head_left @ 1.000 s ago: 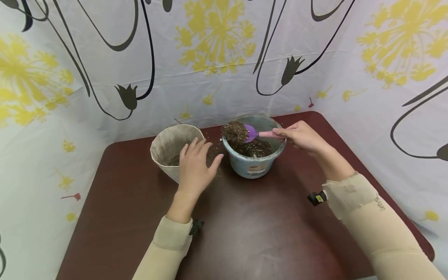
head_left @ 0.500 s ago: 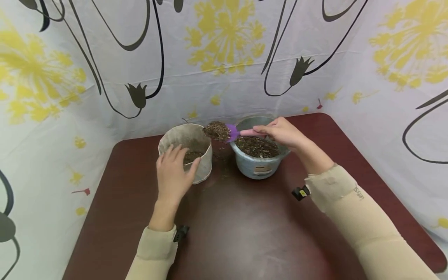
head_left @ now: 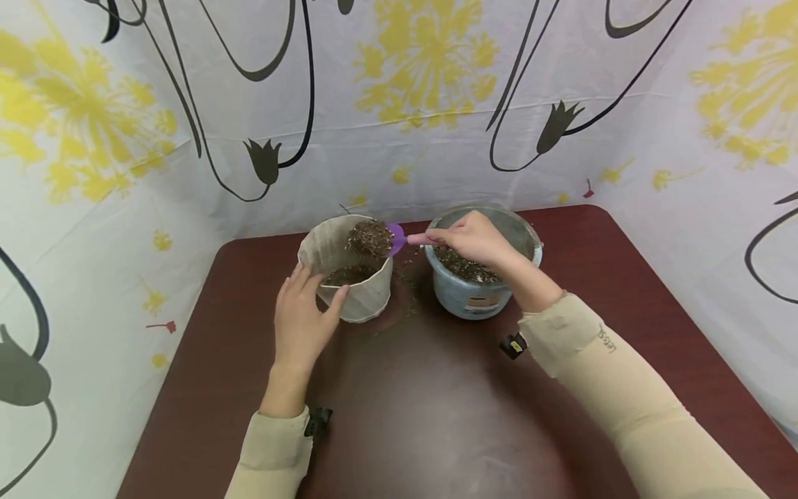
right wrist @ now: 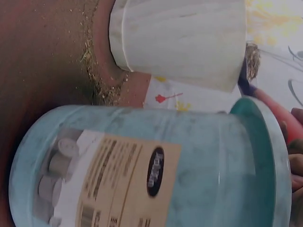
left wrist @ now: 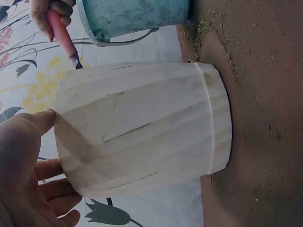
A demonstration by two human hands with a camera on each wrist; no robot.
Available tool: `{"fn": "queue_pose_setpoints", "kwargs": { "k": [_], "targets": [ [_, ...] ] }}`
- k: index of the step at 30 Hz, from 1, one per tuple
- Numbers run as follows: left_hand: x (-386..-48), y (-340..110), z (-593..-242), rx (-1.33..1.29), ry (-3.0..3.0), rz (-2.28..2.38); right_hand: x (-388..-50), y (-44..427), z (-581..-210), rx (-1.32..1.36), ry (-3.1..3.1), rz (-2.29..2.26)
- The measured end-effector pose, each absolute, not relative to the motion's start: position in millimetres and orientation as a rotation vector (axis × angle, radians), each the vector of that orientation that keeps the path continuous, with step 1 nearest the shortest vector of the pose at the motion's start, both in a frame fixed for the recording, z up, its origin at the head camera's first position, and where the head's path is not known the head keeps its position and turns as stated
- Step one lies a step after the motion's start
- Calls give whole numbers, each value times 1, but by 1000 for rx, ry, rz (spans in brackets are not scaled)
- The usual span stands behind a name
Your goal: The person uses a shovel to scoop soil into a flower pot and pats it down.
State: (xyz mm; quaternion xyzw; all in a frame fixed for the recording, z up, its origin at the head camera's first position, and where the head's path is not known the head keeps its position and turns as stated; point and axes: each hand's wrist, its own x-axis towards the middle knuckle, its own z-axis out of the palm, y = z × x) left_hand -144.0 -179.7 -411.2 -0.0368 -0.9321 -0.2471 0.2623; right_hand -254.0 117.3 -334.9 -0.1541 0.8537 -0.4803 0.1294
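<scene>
In the head view my right hand (head_left: 479,240) grips the pink handle of a small purple-bladed hand trowel (head_left: 397,239). Dark potting soil (head_left: 370,239) is heaped on its blade, held over the mouth of a whitish fluted pot (head_left: 366,299). Some soil lies low inside that pot. My left hand (head_left: 302,319) rests at the pot's near left rim with fingers spread; in the left wrist view the thumb (left wrist: 45,120) touches the rim, and other fingertips are partly hidden there. Below my right hand stands a blue-green bucket (head_left: 464,294) with more soil in it.
Both containers stand on a dark red-brown table (head_left: 430,388), near its back edge. Soil crumbs (right wrist: 106,94) are scattered between them. A patterned white cloth (head_left: 386,159) hangs behind and at the sides. The bucket bears a printed label (right wrist: 128,175).
My right hand has carried the loaded trowel leftward from above the bucket to over the white pot. My left hand has drawn back from over the pot to its near left rim.
</scene>
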Motion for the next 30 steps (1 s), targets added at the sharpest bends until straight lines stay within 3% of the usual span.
{"fn": "queue_pose_setpoints", "kwargs": {
  "k": [8, 19, 24, 30],
  "targets": [
    [-143, -177, -413, -76, -2522, -748, -242, 100, -339, -466, 2868, -1163],
    [-143, -176, -411, -85, -2485, -771, -223, 89, -354, -1002, 3385, -708],
    [-144, -177, -412, -89, -2477, -768, -224, 92, -358, -1016, 3365, -883],
    [-144, -177, -415, -104, -2439, -721, -228, 110, -353, -705, 3020, -1451]
  ]
}}
